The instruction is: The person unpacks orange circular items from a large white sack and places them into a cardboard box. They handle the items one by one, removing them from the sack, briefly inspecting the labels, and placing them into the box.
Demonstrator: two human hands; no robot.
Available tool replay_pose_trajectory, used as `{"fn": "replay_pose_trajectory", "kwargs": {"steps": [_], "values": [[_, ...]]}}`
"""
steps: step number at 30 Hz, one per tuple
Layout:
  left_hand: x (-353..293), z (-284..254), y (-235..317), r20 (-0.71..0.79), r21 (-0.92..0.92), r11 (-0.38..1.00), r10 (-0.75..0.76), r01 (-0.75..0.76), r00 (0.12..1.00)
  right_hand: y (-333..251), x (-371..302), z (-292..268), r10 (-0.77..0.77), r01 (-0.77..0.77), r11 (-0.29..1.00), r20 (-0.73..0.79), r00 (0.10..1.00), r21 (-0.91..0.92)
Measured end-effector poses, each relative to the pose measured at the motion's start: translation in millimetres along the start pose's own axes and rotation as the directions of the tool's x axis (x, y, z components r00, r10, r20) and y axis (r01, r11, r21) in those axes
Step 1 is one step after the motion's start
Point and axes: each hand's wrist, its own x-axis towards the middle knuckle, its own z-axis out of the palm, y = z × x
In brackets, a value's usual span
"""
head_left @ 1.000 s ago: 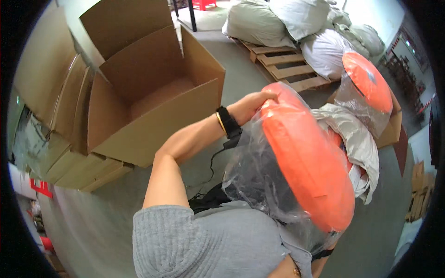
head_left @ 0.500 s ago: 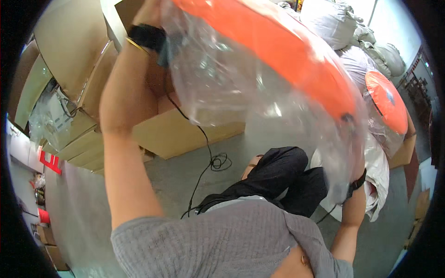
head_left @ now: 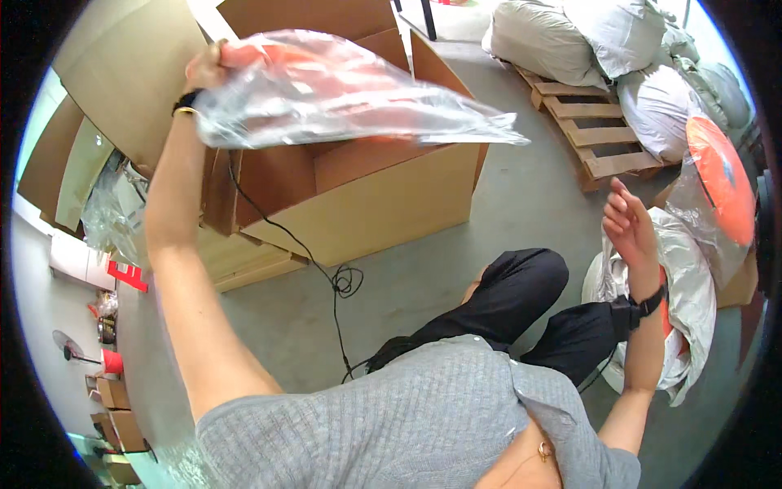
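Observation:
My left hand (head_left: 208,68) grips one end of an orange item in a clear plastic bag (head_left: 326,106), held out over a large open cardboard box (head_left: 383,200). The loose end of the bag trails off to the right, past the box's near wall. What the orange item is, the wrapping does not show plainly. On the right, my right hand (head_left: 631,224) is raised with nothing in it, its fingers loosely bent and apart. Below that hand lies a white woven sack (head_left: 692,326), open, with something orange inside.
Stuffed white sacks (head_left: 603,41) are piled around a wooden pallet (head_left: 599,134) at the far right. Another orange item in clear plastic (head_left: 721,179) stands beside the open sack. A black cable (head_left: 309,253) hangs across the box's front and coils on the floor.
The bagged orange item has swung left and away from me, now over the box, in my left hand. My right hand has let go of its other end.

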Motion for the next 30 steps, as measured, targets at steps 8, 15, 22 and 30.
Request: {"fn": "replay_pose_trajectory", "kwargs": {"steps": [8, 15, 22, 30], "values": [[45, 25, -199, 0.009, -0.455, 0.708, -0.603, 0.54, 0.797, 6, -79, -102, -0.043, -0.004, 0.993, -0.393, 0.919, -0.118], [-2, 67, -197, 0.06, -0.532, 0.625, -0.644, 0.571, 0.762, 16, -140, -141, -0.122, 0.039, 0.988, -0.583, 0.804, -0.152], [-19, 137, -216, 0.129, -0.266, 0.879, -0.375, 0.396, 0.918, 19, -183, -149, -0.19, 0.01, 0.969, -0.719, 0.668, -0.248], [-8, 206, -255, 0.364, -0.493, 0.431, -0.686, 0.756, 0.629, 53, -205, -172, -0.164, -0.118, 0.955, -0.813, 0.558, -0.273]]}}
